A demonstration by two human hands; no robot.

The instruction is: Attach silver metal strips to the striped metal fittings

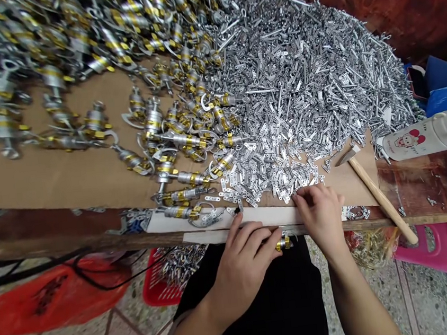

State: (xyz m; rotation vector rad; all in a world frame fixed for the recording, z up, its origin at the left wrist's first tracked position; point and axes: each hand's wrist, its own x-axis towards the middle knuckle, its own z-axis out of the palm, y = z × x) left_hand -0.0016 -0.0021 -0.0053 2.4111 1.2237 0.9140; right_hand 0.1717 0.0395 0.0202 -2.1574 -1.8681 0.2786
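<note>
My left hand (245,253) is at the table's front edge, its fingers curled over a silver-and-yellow metal fitting (283,243); only one end of that fitting shows past the fingertips. To its right, my right hand (321,216) has its thumb and fingers drawn together at the near edge of the small metal plates (284,179). What sits between those fingertips, if anything, is hidden. A white strip (268,216) runs along the edge beneath both hands. Similar fittings with curved hooks (184,211) lie just left of the plates.
A heap of silver-and-yellow fittings (86,38) covers the back left, beside a large pile of eyed pins and plates (296,64). Right of my hands lie a hammer (378,191) and a white bottle (416,139). A red basket (150,287) and pink stool (444,256) stand below.
</note>
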